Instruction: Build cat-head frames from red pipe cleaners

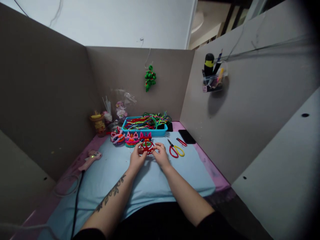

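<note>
Between my two hands, above the blue cloth, is a round red wheel-like piece [147, 147] with spokes, apparently bent from pipe cleaner. My left hand [137, 156] pinches its left and lower edge with closed fingers. At the right edge, the fingers of my right hand [160, 155] are closed on the same piece. Just behind it stand several colourful eared craft heads, among them a pink and orange one [131, 139] and a dark pink one [145, 136] partly hidden by the red piece. Scissors [176, 150] with one red and one yellow handle lie right of my right hand.
A blue basket [145, 132] full of coloured pipe cleaners stands at the back. A red-handled cutter [181, 142] and a black phone [187, 136] lie right. A pink glue gun [90, 160] with a cord lies left. Grey panels [140, 93] enclose the table on three sides.
</note>
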Demonstrator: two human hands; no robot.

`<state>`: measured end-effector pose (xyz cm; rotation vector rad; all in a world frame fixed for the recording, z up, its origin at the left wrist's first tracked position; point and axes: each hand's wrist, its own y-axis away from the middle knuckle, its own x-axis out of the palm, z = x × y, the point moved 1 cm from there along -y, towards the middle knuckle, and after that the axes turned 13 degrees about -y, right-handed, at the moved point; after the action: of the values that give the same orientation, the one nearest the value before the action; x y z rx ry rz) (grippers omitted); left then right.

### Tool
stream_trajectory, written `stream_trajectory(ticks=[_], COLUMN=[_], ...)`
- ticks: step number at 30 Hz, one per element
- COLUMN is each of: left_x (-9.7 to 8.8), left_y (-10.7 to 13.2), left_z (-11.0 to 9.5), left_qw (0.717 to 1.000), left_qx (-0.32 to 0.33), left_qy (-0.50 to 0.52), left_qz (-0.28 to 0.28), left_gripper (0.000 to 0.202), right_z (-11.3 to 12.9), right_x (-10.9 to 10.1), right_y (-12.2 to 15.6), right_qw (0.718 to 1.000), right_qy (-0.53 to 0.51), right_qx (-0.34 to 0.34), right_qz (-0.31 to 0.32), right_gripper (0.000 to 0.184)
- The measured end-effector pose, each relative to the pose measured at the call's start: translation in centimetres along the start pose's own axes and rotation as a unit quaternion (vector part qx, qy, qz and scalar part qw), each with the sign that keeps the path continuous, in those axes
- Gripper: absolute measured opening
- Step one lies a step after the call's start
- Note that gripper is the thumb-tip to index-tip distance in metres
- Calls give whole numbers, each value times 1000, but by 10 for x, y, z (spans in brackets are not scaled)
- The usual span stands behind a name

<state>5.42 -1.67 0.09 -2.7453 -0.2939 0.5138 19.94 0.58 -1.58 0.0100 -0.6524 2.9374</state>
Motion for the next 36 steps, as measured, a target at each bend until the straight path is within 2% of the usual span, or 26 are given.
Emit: stream_trajectory(ticks=[8, 15, 29, 32, 36], left_x=[1, 4, 7, 8, 8], left_y=[0, -1, -3, -3, -1], left_z=[-2, -1, 5, 7, 6], left_qw=[1000, 998, 997, 998, 996], left_qx=[-10, 2, -22, 0, 62], left_qy=[9, 47, 74, 58, 20], left_qz=[11, 48, 27, 40, 67], left_gripper=[50, 65, 66, 67, 69], right_z=[-5, -5, 0, 1, 2], right_x=[2, 4, 6, 6, 4], right_y=[0, 0, 4, 4, 3], right_qw=[1000, 999, 996, 996, 996], right_qy=[16, 35, 76, 79, 78], right_qx=[9, 6, -28, -31, -34], right_qz=[12, 21, 42, 38, 21], right_gripper=[3, 3, 4, 5, 8])
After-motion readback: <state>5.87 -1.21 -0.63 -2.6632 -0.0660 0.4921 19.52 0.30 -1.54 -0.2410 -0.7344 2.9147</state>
